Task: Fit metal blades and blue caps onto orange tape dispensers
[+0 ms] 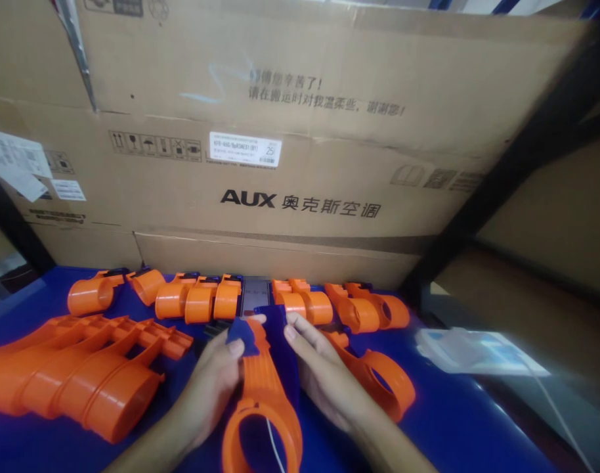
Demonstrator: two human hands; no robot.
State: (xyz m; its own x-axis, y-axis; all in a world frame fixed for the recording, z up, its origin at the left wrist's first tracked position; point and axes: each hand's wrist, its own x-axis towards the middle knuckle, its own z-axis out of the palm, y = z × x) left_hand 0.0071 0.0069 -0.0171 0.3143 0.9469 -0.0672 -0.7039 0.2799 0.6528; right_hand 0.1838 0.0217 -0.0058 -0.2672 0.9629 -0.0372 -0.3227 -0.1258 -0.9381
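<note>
An orange plastic part with a round ring at its lower end and a ribbed arm (263,378) is in front of me, ring toward me. My left hand (214,371) is closed on the upper end of its arm, the thumb pressing on a dark blue piece (244,335) that lies across it. Just right of the arm, my right hand (322,368) pinches a dark blue strip (281,335) between thumb and fingers. The strip's lower end blends with the blue table, so I cannot tell whether it is joined to the orange part.
Nested orange ring parts (125,394) lie at the left. Along the back stand several more with dark pieces on their ends (172,300). Another orange ring part (403,384) is right of my hands. A phone-like grey panel (256,297) leans behind. A large cardboard box (300,164) walls off the back; a white-blue packet (472,351) is at right.
</note>
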